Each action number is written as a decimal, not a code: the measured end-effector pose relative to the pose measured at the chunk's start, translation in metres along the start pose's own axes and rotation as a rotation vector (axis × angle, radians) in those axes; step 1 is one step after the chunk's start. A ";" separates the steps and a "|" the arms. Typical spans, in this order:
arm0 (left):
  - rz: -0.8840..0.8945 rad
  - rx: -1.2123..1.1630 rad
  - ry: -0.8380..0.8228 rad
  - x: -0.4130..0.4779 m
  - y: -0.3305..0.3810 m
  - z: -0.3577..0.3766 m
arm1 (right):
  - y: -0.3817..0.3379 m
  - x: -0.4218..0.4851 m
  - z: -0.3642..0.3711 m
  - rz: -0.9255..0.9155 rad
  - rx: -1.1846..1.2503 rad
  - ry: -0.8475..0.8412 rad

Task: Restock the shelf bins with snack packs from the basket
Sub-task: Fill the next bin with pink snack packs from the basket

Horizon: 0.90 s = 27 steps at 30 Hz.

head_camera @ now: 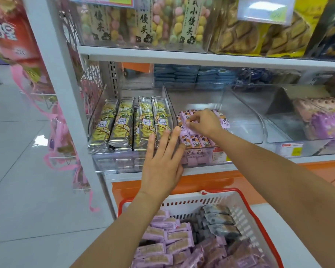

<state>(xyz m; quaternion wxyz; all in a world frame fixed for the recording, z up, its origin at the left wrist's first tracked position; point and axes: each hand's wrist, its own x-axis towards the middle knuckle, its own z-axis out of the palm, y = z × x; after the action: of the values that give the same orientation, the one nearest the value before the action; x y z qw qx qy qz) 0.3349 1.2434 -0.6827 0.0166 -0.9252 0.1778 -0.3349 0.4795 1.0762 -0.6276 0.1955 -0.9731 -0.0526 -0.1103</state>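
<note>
A clear shelf bin [197, 93] on the middle shelf holds rows of small purple snack packs [196, 141]. My right hand [205, 122] reaches into it and pinches purple packs at the back of the pile. In front of the bin's left front corner, my left hand [162, 161] is spread flat with straight fingers, and the fingertips touch the divider and the packs. Below, a white basket with a red rim [248, 215] holds several purple packs [172, 240] and a few grey packs [219, 219].
The bin to the left holds long yellow-green cracker packs [124, 124]. To the right are a bare clear bin [244, 117] and a bin of pink-purple packs [321, 117]. The upper shelf [182, 55] carries clear tubs. Pink ribbon bags [62, 132] hang at the left post.
</note>
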 end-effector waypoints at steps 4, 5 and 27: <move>0.015 0.009 -0.019 -0.001 -0.003 -0.005 | -0.003 -0.022 -0.014 -0.071 0.192 0.117; 0.019 0.005 -0.012 -0.003 -0.003 -0.005 | -0.007 -0.032 -0.020 -0.105 0.251 0.142; 0.026 -0.083 -0.619 -0.164 -0.015 0.084 | 0.058 -0.234 0.146 -0.005 0.192 -0.588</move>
<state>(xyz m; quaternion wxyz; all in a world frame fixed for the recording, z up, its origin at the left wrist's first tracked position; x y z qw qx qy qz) 0.2756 1.3059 -0.8462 0.0363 -0.9807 0.1899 -0.0294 0.2890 1.0666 -0.8350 0.2627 -0.9402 -0.1194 0.1811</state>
